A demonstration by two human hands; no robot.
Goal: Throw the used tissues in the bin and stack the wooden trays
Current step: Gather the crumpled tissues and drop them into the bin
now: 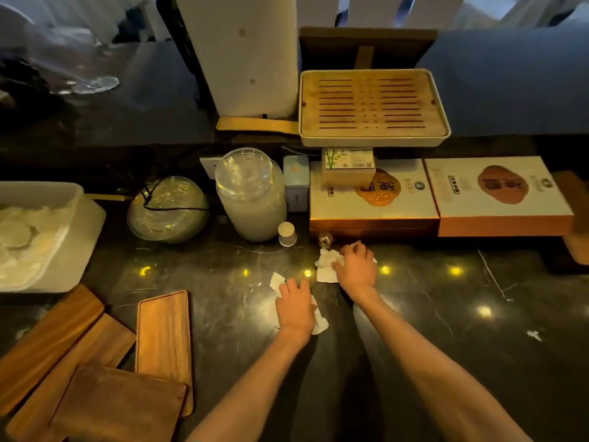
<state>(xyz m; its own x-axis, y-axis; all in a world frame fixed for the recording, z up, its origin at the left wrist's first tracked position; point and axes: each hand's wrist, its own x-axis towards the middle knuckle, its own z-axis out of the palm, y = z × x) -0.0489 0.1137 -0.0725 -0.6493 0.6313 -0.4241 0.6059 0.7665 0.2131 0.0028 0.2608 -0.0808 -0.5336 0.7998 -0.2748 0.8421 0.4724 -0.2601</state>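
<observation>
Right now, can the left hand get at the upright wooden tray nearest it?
Probably yes. The left hand rests on a crumpled white tissue; only bare dark marble counter lies between it and the rectangular brown wooden tray on its left.

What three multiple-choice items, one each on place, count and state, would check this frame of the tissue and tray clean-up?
1. Where do the wooden trays lie?
A. Near left of the counter
B. On the gift boxes
C. Far right

2. How many wooden trays show there?
A. One
B. Four
C. Seven

3. What are the hands doing?
A. Lifting a tray
B. Each pressing on a white tissue
C. Hanging idle

Key: 1 A, they fan out at the near left. 2 B, four flat boards overlap loosely. 3 B, the left hand covers one tissue and the right hand grips another tissue on the dark counter.
</observation>
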